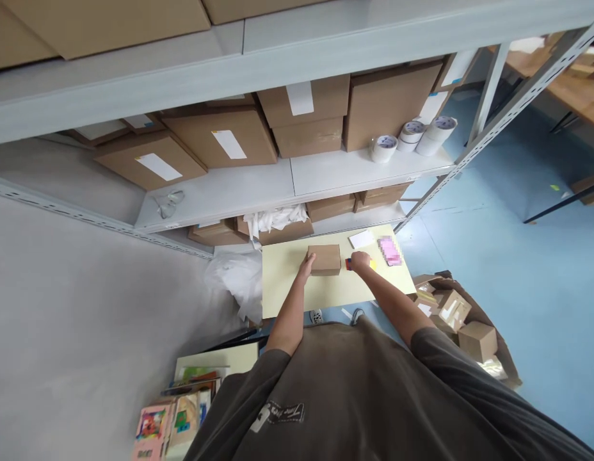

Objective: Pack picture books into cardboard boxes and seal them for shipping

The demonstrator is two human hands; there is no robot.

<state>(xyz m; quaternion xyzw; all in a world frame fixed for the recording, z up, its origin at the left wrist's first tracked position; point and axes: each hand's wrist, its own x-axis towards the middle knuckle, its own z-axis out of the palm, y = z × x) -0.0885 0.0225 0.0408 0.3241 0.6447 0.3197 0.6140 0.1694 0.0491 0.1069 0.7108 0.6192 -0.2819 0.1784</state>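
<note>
A small closed cardboard box (324, 258) rests on the pale yellow table (282, 291). My left hand (307, 264) grips its left side, with the thumb at the top edge. Just right of the box, my right hand (360, 261) is closed around a small red and blue tool (348, 264). The fist covers most of it, so its kind is unclear. Something yellow (372, 264) shows on the other side of that fist. Behind the right hand lie a white card or pad (361, 239) and a pink, blurred item (390, 250).
A grey metal shelf (258, 192) with cardboard boxes (224, 137) and white tape rolls (384, 148) stands beyond the table. To the right on the floor is a large open carton (505, 358) of small boxes. White plastic bags (237, 275) hang at the table's left.
</note>
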